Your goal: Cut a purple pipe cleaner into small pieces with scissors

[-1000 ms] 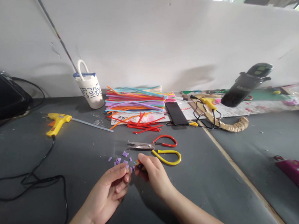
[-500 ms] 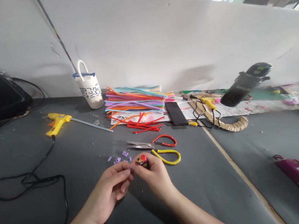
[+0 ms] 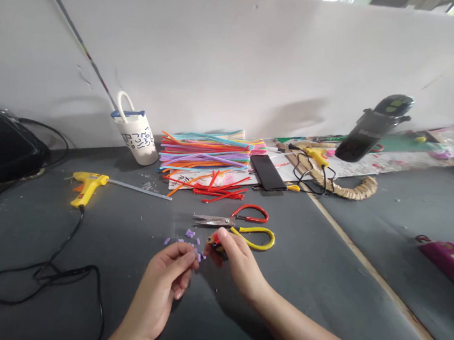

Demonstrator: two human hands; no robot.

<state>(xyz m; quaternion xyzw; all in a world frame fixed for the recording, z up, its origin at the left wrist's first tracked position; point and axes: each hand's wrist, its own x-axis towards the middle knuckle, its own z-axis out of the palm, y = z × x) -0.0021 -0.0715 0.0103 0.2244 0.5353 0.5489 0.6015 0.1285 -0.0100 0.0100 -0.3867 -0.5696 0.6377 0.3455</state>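
My left hand (image 3: 166,282) pinches a small purple piece (image 3: 199,256) between thumb and fingertips. Just to its right, my right hand (image 3: 236,257) is wrapped round a lighter (image 3: 214,241), its thumb on the red top. The two hands are slightly apart. Several purple scraps (image 3: 190,233) lie on the dark table just beyond my left fingertips. Scissors (image 3: 217,221) with one red and one yellow handle rest slightly open behind my right hand.
A yellow glue gun (image 3: 89,187) with a trailing black cord lies left. Behind are a white cup (image 3: 139,139), colourful pipe cleaners (image 3: 206,154), a phone (image 3: 268,172) and a dark bottle (image 3: 366,133). A purple box-like object (image 3: 448,261) is at right.
My right hand has drawn slightly away from my left fingertips, and its thumb has moved up onto the lighter's red top. The purple piece now shows at my left fingertips.
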